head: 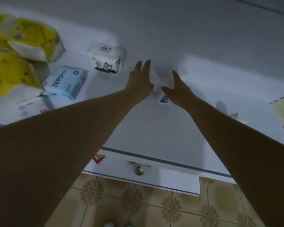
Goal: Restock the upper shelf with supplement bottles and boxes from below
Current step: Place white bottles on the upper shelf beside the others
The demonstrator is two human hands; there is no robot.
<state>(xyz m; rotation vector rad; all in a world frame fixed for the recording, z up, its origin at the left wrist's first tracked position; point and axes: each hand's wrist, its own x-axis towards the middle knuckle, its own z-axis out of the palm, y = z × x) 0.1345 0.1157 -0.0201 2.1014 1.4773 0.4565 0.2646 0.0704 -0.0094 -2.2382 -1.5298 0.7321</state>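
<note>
- Both arms reach to the back edge of the upper shelf (154, 128), where it meets the wall.
- Left hand (140, 81): fingers straight and together, palm against the left side of a white bottle (155, 79) standing at the back edge. Flat contact, not a closed grip.
- Right hand (177, 89): loosely cupped on a second bottle (164, 92), white with a blue label. It sits just in front of the first; whether they touch I cannot tell. Fingers partly curled, thumb toward the bottle; grip looks light. I cannot tell if it is fully down on the shelf.
- Judgement: this is the placing step, two bottles being set side by side at the back.
- Already on the shelf, left part: yellow packs (23, 40) at the far left, a blue ZERO pack (66, 81), a white pack (107, 58) against the wall. These are tissue-type goods, not supplements.
- Right part: pale shapes near the right edge, too blurred to name.
- Centre and front of the shelf are bare, so restocking looks early.
- Lower shelf (170, 182): one brown bottle (139, 170) and a red box (98, 158) are visible, left to move. More may be hidden under the upper shelf.
</note>
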